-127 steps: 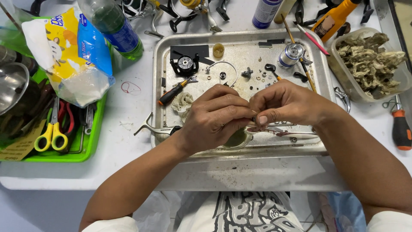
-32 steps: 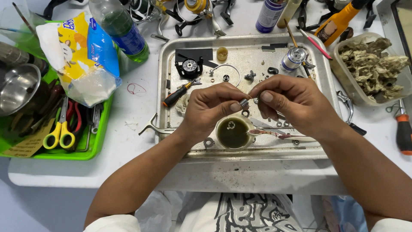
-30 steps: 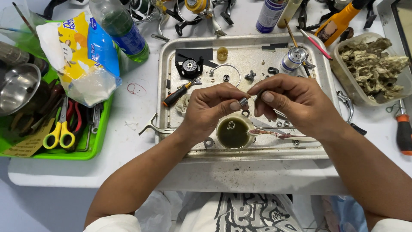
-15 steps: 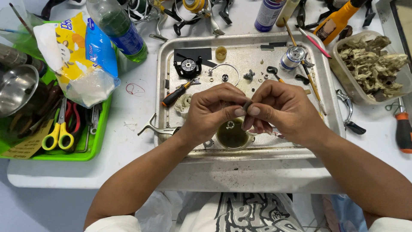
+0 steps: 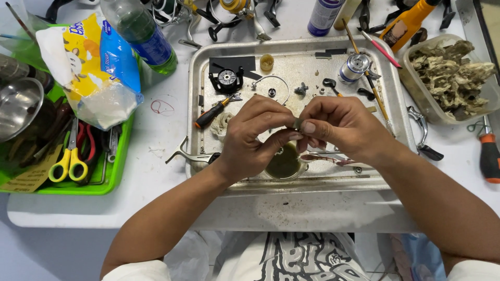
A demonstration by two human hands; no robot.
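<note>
Both my hands meet over the metal tray (image 5: 312,183). My left hand (image 5: 255,138) and my right hand (image 5: 338,127) pinch one small dark metal part (image 5: 297,123) between their fingertips. Just below the hands, a small round cup of dark greenish liquid (image 5: 284,164) stands in the tray. Scattered over the tray lie a black reel body (image 5: 227,80), a silver spool (image 5: 354,66), a small black-and-orange screwdriver (image 5: 211,115), a thin wire bail (image 5: 273,80) and several tiny screws and parts.
On the left, a green tray (image 5: 99,182) holds yellow-handled scissors (image 5: 67,161), and a metal bowl (image 5: 18,106) sits beside it. A tissue pack (image 5: 91,67) and a green bottle (image 5: 138,31) lie beyond. At right: a container of brownish lumps (image 5: 453,78), an orange-handled screwdriver (image 5: 488,156).
My hands have come closer together over the cup, fingertips now meeting on the small part. Much earlier they were lower, covering the cup.
</note>
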